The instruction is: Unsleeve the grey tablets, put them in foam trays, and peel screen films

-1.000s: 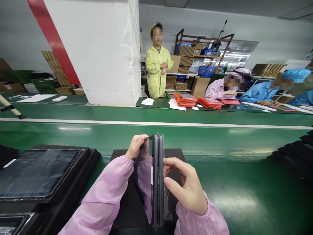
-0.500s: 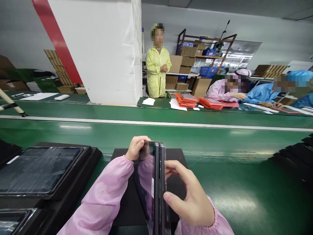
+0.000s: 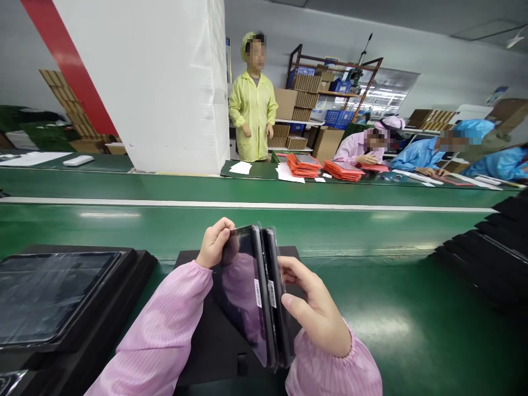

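Two tablets in clear film stand on edge, face to back, in front of me. My left hand [image 3: 215,242] grips the far top corner of the left tablet [image 3: 243,291], thumb on its glossy screen. My right hand [image 3: 315,308] holds the right tablet [image 3: 280,308] from its right side, thumb at the near edge and fingers behind. A narrow gap shows between the two, and each bears a small white barcode label. Beneath them a black foam tray [image 3: 206,352] lies on the green bench.
To the left, a wrapped tablet [image 3: 49,297] rests in stacked black foam trays [image 3: 132,275]. More black trays [image 3: 487,253] are piled at right. Across the green conveyor [image 3: 165,187] are red-wrapped stacks [image 3: 303,165], a standing person in yellow [image 3: 253,110] and several seated co-workers.
The two tablets have parted slightly and tilted, so the right one's label now shows. My view has turned a little to the right. The person in yellow has lowered their hands.
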A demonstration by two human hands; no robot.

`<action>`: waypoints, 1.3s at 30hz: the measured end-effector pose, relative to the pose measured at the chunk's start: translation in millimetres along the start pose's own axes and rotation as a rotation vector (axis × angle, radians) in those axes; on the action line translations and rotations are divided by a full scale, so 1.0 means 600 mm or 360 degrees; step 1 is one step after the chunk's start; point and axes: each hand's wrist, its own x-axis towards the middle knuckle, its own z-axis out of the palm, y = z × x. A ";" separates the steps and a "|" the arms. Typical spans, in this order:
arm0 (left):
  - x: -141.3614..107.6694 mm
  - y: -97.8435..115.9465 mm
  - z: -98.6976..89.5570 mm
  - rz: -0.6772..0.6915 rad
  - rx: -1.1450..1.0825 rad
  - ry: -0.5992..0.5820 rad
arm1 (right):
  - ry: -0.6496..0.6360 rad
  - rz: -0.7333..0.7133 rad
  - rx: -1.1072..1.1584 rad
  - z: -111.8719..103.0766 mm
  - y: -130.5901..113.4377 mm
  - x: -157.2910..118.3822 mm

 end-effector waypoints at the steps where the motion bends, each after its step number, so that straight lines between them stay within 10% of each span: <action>1: 0.000 0.000 0.000 -0.0005 0.0010 -0.0010 | 0.0000 0.0015 -0.0001 -0.001 0.000 -0.001; 39: 0.008 -0.015 0.006 -0.0221 0.0026 0.0070 | 0.0007 0.0344 0.0307 0.002 0.036 0.015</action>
